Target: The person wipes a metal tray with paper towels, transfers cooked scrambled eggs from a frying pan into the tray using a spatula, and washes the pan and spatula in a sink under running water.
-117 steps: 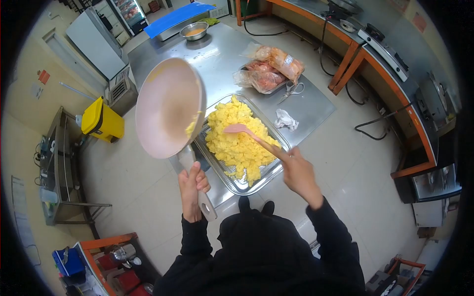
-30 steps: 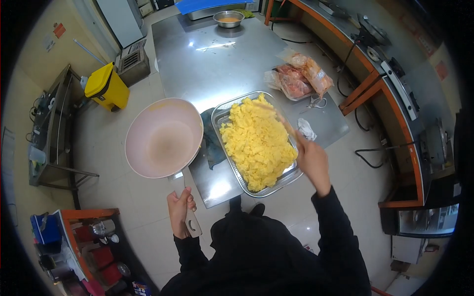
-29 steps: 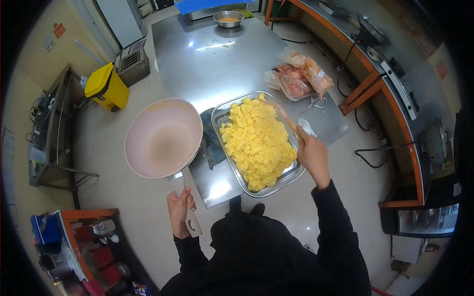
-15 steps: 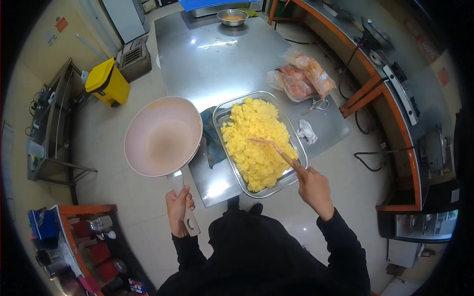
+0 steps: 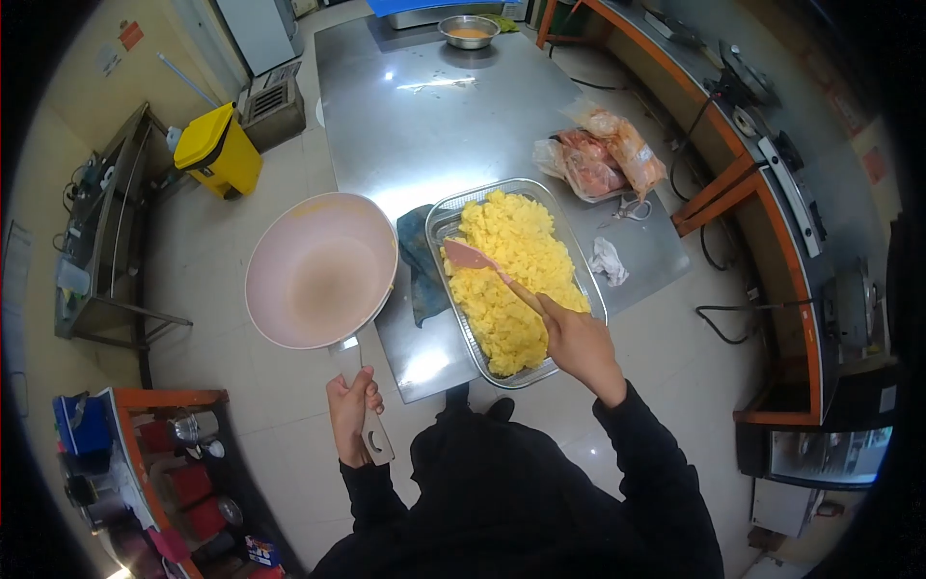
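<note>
My left hand [image 5: 354, 410] is closed round the handle of a pale pink frying pan [image 5: 323, 270], held up beside the table's left edge. Only a brownish stain shows on the pan's inner base. In my right hand [image 5: 579, 344] is a spatula [image 5: 470, 255] with a pinkish flat blade and a wooden-looking handle. Its blade rests at the left side of a heap of scrambled eggs [image 5: 516, 309]. The eggs fill a perforated metal tray [image 5: 472, 352] at the near end of the table.
On the steel table [image 5: 424, 135] lie a dark cloth [image 5: 421, 280], bagged raw meat [image 5: 593, 162], scissors [image 5: 634, 207] and a crumpled white wipe [image 5: 608, 261]. A metal bowl [image 5: 469, 33] stands at the far end. A yellow bin [image 5: 220, 151] is on the floor at left.
My right hand has moved left, swinging the spatula's blade to the left side of the eggs and turning its flat face into view. The pan stays nearly still in my left hand.
</note>
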Available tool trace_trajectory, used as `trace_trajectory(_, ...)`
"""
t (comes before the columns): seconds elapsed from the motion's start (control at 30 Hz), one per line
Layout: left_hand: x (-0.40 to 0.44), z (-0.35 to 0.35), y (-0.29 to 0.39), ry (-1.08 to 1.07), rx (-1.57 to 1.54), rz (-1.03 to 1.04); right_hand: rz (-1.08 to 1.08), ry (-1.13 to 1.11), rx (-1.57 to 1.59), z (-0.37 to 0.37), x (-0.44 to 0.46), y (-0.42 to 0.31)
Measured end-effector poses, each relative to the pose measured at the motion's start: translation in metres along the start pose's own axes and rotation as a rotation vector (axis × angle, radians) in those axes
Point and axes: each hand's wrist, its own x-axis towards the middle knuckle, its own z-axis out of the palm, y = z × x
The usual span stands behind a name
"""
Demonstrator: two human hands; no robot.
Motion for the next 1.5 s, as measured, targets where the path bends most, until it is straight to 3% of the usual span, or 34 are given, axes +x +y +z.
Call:
trace_trajectory(0.13, -0.002, -0.001, -0.001, 0.028, 0.006, -0.010, -0.055, -0.029, -0.025, 0.005, -0.007, 0.000)
trace_trajectory(0.33, -0.002, -0.001, -0.004, 0.062, 0.005, 0.005, 0.025, 0.134, -0.103, 0.039, 0.008, -0.003)
trace_trajectory(0.63, -0.005, -0.002, -0.003, 0.053, -0.006, 0.009, 0.010, 0.252, -0.017, 0.019, 0.019, 0.001)
trace_trajectory(0.73, -0.004, -0.003, -0.005, 0.047, -0.002, 0.009, 0.039, 0.289, -0.154, 0.016, 0.028, 0.003)
trace_trajectory(0.83, -0.002, -0.003, -0.005, 0.043, 0.002, 0.013, 0.118, 0.261, -0.219, 0.014, 0.032, 0.000)
trace_trajectory(1.0, 0.000, -0.004, -0.005, 0.028, -0.006, -0.005, 0.056, 0.098, -0.245, 0.041, 0.003, 0.007)
trace_trajectory(1.13, 0.000, -0.003, -0.004, 0.025, -0.009, -0.013, 0.091, 0.071, -0.240, 0.006, -0.006, 0.008)
trace_trajectory(1.23, 0.001, -0.002, -0.003, 0.014, 0.014, -0.012, 0.114, 0.270, -0.182, -0.006, 0.018, 0.016)
trace_trajectory(1.33, 0.001, -0.001, -0.001, -0.001, 0.037, -0.007, 0.162, 0.251, -0.235, 0.014, 0.054, 0.034)
trace_trajectory(1.5, 0.000, 0.001, 0.002, -0.008, 0.030, -0.016, 0.048, 0.177, -0.287, 0.038, 0.011, 0.015)
